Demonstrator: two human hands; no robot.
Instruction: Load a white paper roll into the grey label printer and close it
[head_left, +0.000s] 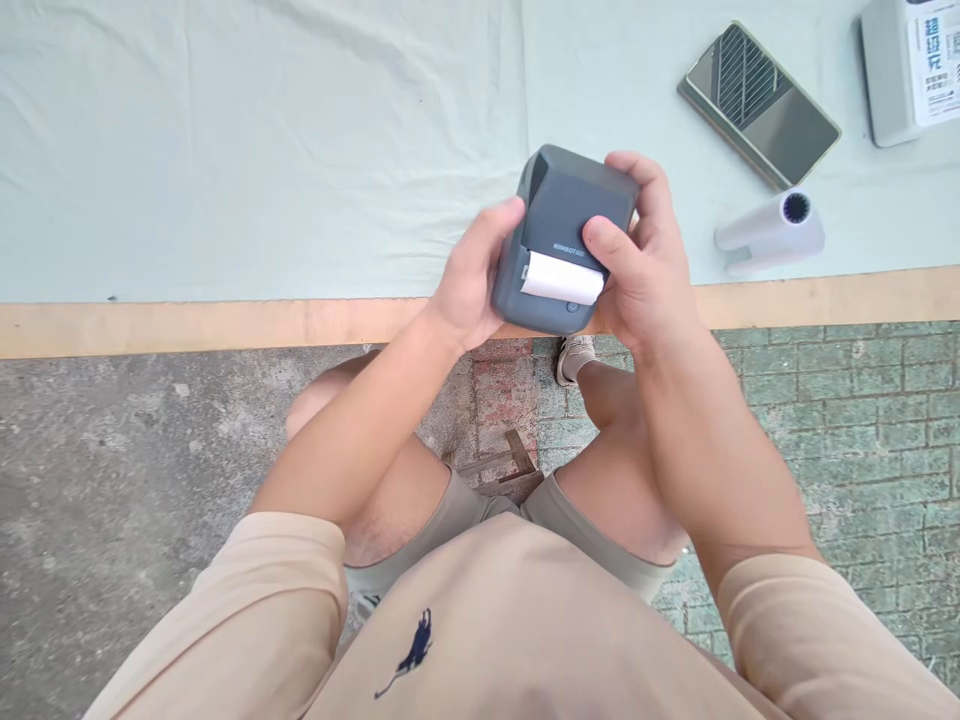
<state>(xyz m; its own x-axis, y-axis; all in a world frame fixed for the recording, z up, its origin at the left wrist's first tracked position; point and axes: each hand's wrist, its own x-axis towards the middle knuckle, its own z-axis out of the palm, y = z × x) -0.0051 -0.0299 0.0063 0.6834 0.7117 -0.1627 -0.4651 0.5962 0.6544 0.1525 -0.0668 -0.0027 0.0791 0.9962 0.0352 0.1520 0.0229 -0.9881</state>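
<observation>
A dark grey label printer (555, 215) is held in both hands above the table's front edge. White label paper (562, 279) curls out of the slot on its lower face, beside a small round power button. My left hand (476, 275) grips the printer's left side, thumb along its edge and the other fingers hidden underneath. My right hand (649, 250) wraps the right side. Its thumb rests on the top near the printed lettering, and its fingers curl around the upper right corner.
On the table's pale cloth (300, 150), at the right, lies a dark glossy smartphone (780, 120). Nearer the edge is a white roll with a dark round opening (769, 228). A grey box with a printed label (892, 80) sits at the far right. A wooden edge (187, 325) borders the table.
</observation>
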